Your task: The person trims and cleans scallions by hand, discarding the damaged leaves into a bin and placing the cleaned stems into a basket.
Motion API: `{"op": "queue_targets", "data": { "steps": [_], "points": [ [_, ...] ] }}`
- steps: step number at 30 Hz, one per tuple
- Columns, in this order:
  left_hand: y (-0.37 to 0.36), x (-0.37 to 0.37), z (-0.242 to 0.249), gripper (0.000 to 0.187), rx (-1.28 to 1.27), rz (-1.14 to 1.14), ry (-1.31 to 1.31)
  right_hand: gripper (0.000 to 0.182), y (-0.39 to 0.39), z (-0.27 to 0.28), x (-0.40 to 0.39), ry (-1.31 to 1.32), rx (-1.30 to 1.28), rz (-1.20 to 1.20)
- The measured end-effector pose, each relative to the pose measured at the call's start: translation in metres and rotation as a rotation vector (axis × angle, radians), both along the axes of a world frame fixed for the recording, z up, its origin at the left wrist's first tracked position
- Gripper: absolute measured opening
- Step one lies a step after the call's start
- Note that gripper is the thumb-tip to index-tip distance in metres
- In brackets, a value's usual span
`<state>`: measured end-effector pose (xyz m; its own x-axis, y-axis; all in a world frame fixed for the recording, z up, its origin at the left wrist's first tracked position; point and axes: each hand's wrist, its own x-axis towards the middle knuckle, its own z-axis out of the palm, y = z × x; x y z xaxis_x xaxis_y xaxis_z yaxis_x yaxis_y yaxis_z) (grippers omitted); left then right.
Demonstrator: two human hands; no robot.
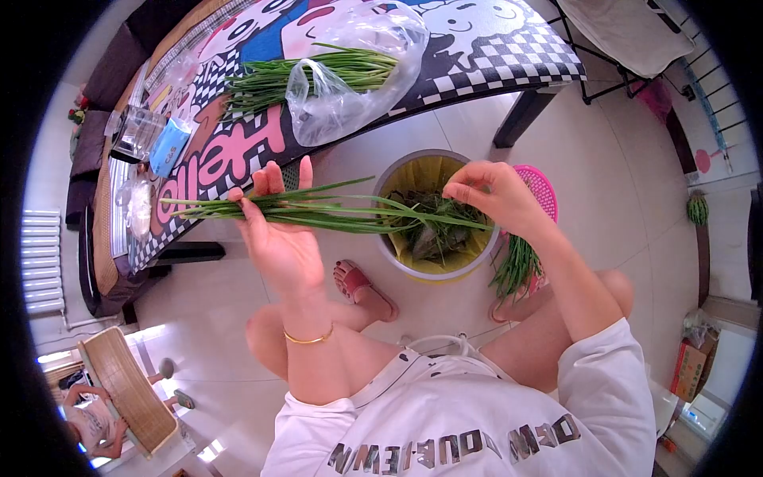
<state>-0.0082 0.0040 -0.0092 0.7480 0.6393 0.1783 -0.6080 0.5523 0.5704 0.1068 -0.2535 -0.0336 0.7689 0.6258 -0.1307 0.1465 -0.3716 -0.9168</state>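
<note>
My left hand [282, 250], palm up with its thumb over the stems, holds a small bunch of garlic chives [342, 215]. The green leaves stretch sideways to the right, their ends over a bin [384, 258]. Yellow lining and a heap of green and withered scraps [429, 234] show inside the bin. Above its right side, my right hand [497, 195] is closed in a pinch; anything between those fingertips is too small to make out. More garlic chives [517, 266] hang from a pink basket [544, 187] just right of the bin.
On the patterned table [509, 67] lies a larger pile of garlic chives [262, 83], partly inside a clear plastic bag [334, 107]. A blue tissue pack [169, 147] sits at its left. Table leg [520, 119] stands beyond the bin. Another person [95, 421] is at lower left.
</note>
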Motion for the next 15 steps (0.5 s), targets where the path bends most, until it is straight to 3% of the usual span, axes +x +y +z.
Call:
{"op": "queue_targets", "data": {
  "steps": [2, 8, 12, 15],
  "points": [
    [0.003, -0.001, 0.000, 0.014, -0.029, -0.017, -0.010, 0.014, 0.000, -0.001, 0.000, -0.117, 0.060, 0.019],
    [0.002, -0.001, 0.001, 0.013, -0.104, -0.077, -0.039, 0.017, 0.009, 0.012, -0.006, 0.128, 0.242, 0.107],
    [0.003, 0.000, -0.002, 0.013, -0.151, -0.125, -0.054, 0.021, 0.017, 0.010, -0.013, -0.125, 0.249, 0.240],
    [-0.002, 0.002, 0.001, 0.014, -0.143, -0.106, -0.021, 0.020, 0.023, 0.008, -0.016, -0.100, 0.260, 0.285]
  ]
}}
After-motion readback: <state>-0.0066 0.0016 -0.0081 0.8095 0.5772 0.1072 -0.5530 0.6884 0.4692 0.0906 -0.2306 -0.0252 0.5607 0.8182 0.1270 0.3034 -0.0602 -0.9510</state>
